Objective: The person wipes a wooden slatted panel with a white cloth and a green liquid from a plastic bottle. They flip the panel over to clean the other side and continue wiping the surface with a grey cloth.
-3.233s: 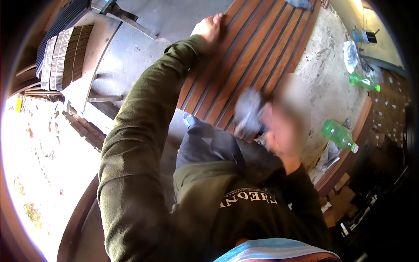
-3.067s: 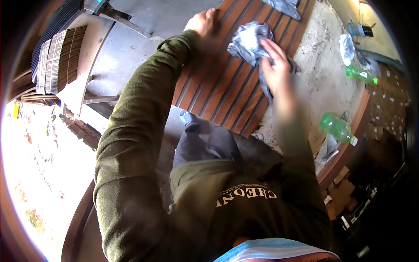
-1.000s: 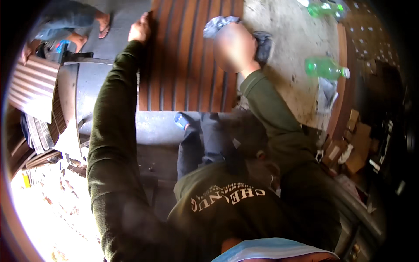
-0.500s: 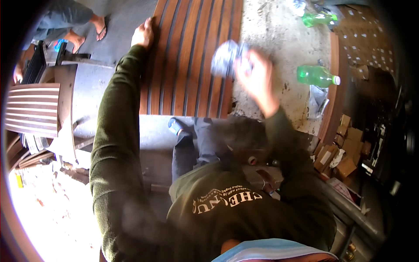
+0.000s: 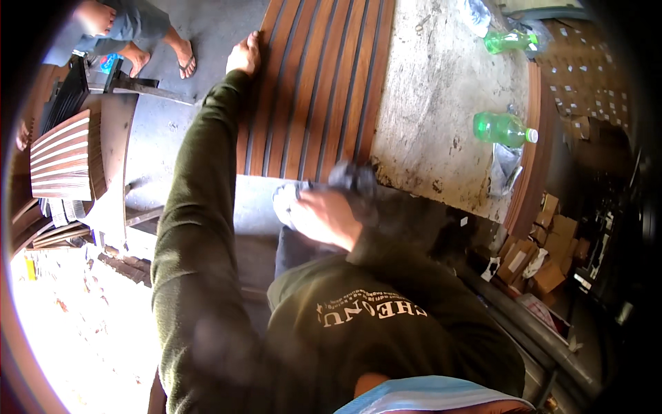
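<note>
A brown slatted wooden panel (image 5: 314, 83) with dark grooves lies on the worktable. My left hand (image 5: 244, 54) is closed on the panel's left edge, arm stretched forward. Just off the near end of the panel, in front of my body, my right hand (image 5: 327, 217) is blurred by motion. Its fingers are bent over a pale crumpled rag (image 5: 286, 207), whose outline is smeared. Beside that hand is a blurred dark grey bundle (image 5: 353, 181); what it is I cannot make out.
The worn pale tabletop (image 5: 441, 90) holds two green plastic bottles, one nearer (image 5: 500, 129) and one farther (image 5: 507, 41), and a clear plastic bag (image 5: 505, 169). Cardboard pieces (image 5: 552, 248) lie at right. Curved slatted panels (image 5: 65, 159) stand at left, near another person's sandalled foot (image 5: 186, 62).
My right hand has swept from the panel's right side toward my body, past its near end. My left hand stays on the panel's edge. The view has shifted slightly.
</note>
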`<action>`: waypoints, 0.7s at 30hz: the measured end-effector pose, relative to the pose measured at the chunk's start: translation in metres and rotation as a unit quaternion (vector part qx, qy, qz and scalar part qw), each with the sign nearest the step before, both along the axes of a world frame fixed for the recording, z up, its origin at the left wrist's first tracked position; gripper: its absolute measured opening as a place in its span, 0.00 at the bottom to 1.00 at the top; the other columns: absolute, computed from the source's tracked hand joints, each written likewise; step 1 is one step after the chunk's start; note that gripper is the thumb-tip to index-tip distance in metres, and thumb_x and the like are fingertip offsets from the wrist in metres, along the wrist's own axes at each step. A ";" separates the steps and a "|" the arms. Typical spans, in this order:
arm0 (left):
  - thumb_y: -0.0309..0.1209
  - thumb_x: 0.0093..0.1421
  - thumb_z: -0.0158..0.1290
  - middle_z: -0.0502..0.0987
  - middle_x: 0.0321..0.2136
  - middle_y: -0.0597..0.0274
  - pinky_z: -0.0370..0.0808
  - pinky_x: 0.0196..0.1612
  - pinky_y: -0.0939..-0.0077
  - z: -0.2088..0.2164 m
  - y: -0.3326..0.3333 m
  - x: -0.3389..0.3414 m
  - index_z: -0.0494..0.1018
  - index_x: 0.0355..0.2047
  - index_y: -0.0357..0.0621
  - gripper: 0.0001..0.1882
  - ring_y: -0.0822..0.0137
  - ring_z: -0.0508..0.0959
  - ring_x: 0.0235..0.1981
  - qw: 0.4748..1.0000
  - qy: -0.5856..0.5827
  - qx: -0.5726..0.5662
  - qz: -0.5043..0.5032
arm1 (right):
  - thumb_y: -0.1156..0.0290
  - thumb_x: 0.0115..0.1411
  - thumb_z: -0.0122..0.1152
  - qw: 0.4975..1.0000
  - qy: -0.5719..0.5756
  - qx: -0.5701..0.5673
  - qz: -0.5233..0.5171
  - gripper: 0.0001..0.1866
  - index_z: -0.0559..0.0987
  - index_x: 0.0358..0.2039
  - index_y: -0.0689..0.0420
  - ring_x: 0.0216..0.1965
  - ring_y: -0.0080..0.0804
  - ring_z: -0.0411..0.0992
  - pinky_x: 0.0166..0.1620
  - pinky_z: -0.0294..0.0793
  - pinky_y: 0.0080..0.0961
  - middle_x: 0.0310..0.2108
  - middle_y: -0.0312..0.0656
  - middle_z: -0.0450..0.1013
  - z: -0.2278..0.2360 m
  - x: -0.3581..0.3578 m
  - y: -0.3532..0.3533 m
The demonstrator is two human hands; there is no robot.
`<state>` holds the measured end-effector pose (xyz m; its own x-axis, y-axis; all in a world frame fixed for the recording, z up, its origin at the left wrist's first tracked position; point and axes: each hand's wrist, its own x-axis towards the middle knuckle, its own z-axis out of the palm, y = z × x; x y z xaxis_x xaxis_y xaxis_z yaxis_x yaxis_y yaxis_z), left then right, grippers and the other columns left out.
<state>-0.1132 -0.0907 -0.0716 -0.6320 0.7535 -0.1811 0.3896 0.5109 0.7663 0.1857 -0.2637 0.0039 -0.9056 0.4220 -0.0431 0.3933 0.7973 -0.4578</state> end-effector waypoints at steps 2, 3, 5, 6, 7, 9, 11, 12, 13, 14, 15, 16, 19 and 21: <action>0.58 0.62 0.31 0.72 0.43 0.38 0.65 0.53 0.57 -0.002 0.003 -0.003 0.72 0.46 0.43 0.34 0.41 0.69 0.49 1.000 0.019 0.019 0.008 | 0.64 0.47 0.62 0.994 0.046 -0.097 -0.007 0.08 0.76 0.28 0.51 0.26 0.30 0.73 0.28 0.74 0.30 0.25 0.35 0.71 0.012 0.012 0.009; 0.57 0.62 0.31 0.72 0.41 0.37 0.66 0.52 0.57 -0.032 0.006 -0.017 0.73 0.45 0.40 0.34 0.41 0.70 0.49 0.996 0.028 0.084 -0.026 | 0.64 0.47 0.62 0.991 0.016 -0.132 -0.013 0.07 0.76 0.26 0.51 0.26 0.31 0.73 0.29 0.75 0.30 0.25 0.36 0.70 0.037 0.009 0.017; 0.57 0.62 0.31 0.73 0.41 0.37 0.66 0.51 0.57 -0.028 0.005 -0.013 0.73 0.45 0.41 0.33 0.41 0.70 0.48 0.997 0.035 0.064 -0.032 | 0.63 0.47 0.63 0.994 0.106 0.008 -0.027 0.08 0.76 0.25 0.52 0.24 0.37 0.72 0.26 0.72 0.33 0.23 0.38 0.68 0.051 -0.028 0.059; 0.57 0.62 0.31 0.73 0.41 0.38 0.66 0.51 0.57 0.004 0.001 -0.001 0.72 0.46 0.43 0.33 0.41 0.70 0.48 0.999 0.007 0.015 -0.031 | 0.60 0.46 0.65 0.990 0.136 -0.008 -0.039 0.11 0.76 0.25 0.52 0.23 0.38 0.71 0.26 0.71 0.34 0.24 0.37 0.68 0.060 -0.055 0.078; 0.57 0.62 0.31 0.73 0.42 0.39 0.66 0.51 0.56 0.009 0.001 0.000 0.72 0.46 0.44 0.33 0.41 0.70 0.48 0.999 0.006 0.025 -0.029 | 0.57 0.45 0.65 0.988 0.149 0.023 -0.018 0.13 0.77 0.25 0.52 0.26 0.37 0.71 0.29 0.71 0.34 0.25 0.37 0.69 0.054 -0.083 0.088; 0.57 0.62 0.31 0.73 0.42 0.39 0.66 0.52 0.56 0.009 0.002 0.001 0.72 0.47 0.45 0.33 0.41 0.70 0.49 0.999 0.003 0.042 -0.016 | 0.57 0.46 0.63 0.993 0.098 0.020 0.062 0.13 0.77 0.26 0.51 0.34 0.35 0.71 0.36 0.69 0.34 0.26 0.37 0.69 0.019 -0.132 0.086; 0.57 0.62 0.31 0.73 0.42 0.39 0.66 0.52 0.55 0.002 0.001 -0.006 0.72 0.48 0.45 0.32 0.41 0.70 0.48 1.000 0.023 -0.002 -0.007 | 0.60 0.49 0.59 0.991 0.077 0.087 0.061 0.09 0.77 0.27 0.50 0.36 0.33 0.70 0.38 0.68 0.32 0.28 0.36 0.70 -0.009 -0.138 0.065; 0.57 0.62 0.31 0.73 0.42 0.39 0.67 0.51 0.55 -0.007 0.000 -0.007 0.72 0.47 0.44 0.32 0.40 0.70 0.47 0.999 0.027 0.014 -0.013 | 0.61 0.49 0.58 0.990 0.113 0.054 0.069 0.07 0.77 0.27 0.49 0.36 0.33 0.70 0.38 0.67 0.31 0.30 0.35 0.70 -0.006 -0.127 0.060; 0.56 0.62 0.31 0.73 0.41 0.39 0.67 0.50 0.55 -0.015 0.000 -0.009 0.72 0.47 0.44 0.32 0.40 0.70 0.47 0.999 0.032 0.030 -0.018 | 0.63 0.50 0.57 0.986 0.149 0.020 0.077 0.06 0.77 0.28 0.48 0.37 0.32 0.69 0.39 0.67 0.30 0.31 0.34 0.70 0.000 -0.106 0.060; 0.56 0.62 0.31 0.74 0.40 0.39 0.67 0.50 0.55 -0.018 0.000 -0.009 0.72 0.46 0.44 0.32 0.39 0.71 0.46 0.998 0.034 0.048 -0.026 | 0.66 0.50 0.56 0.994 0.083 0.019 0.073 0.04 0.76 0.28 0.47 0.37 0.32 0.69 0.39 0.67 0.30 0.33 0.32 0.71 0.012 -0.082 0.057; 0.56 0.63 0.31 0.74 0.40 0.39 0.67 0.50 0.55 0.008 -0.002 0.002 0.72 0.46 0.44 0.32 0.40 0.71 0.46 0.999 0.008 0.023 -0.021 | 0.65 0.48 0.59 0.996 0.041 0.021 0.072 0.05 0.76 0.28 0.46 0.37 0.31 0.70 0.38 0.68 0.31 0.33 0.32 0.70 0.007 -0.054 0.059; 0.55 0.63 0.31 0.74 0.40 0.39 0.67 0.50 0.54 0.005 -0.001 0.000 0.72 0.46 0.44 0.31 0.40 0.71 0.46 0.999 0.009 0.039 -0.009 | 0.64 0.45 0.63 0.997 0.045 -0.002 0.060 0.08 0.76 0.26 0.47 0.34 0.30 0.70 0.36 0.69 0.30 0.31 0.31 0.70 0.011 -0.030 0.064; 0.55 0.63 0.32 0.74 0.41 0.41 0.67 0.49 0.54 0.008 -0.001 0.006 0.71 0.46 0.45 0.30 0.40 0.71 0.46 0.999 -0.021 0.042 -0.006 | 0.62 0.41 0.67 0.998 0.036 0.016 0.053 0.10 0.74 0.23 0.47 0.30 0.29 0.71 0.33 0.68 0.29 0.28 0.29 0.69 0.019 0.021 0.084; 0.55 0.63 0.32 0.74 0.41 0.41 0.67 0.49 0.55 0.012 0.000 0.008 0.71 0.46 0.45 0.29 0.40 0.71 0.46 0.999 -0.027 0.021 -0.014 | 0.62 0.41 0.66 0.994 0.050 0.026 0.093 0.10 0.75 0.24 0.46 0.31 0.28 0.70 0.34 0.68 0.29 0.28 0.29 0.69 0.017 -0.002 0.086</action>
<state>-0.1053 -0.0902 -0.0596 -0.6003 0.7786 -0.1827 0.3613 0.4679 0.8066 0.1835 -0.1775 0.0212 -0.9668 0.2461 0.0683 0.1917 0.8760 -0.4426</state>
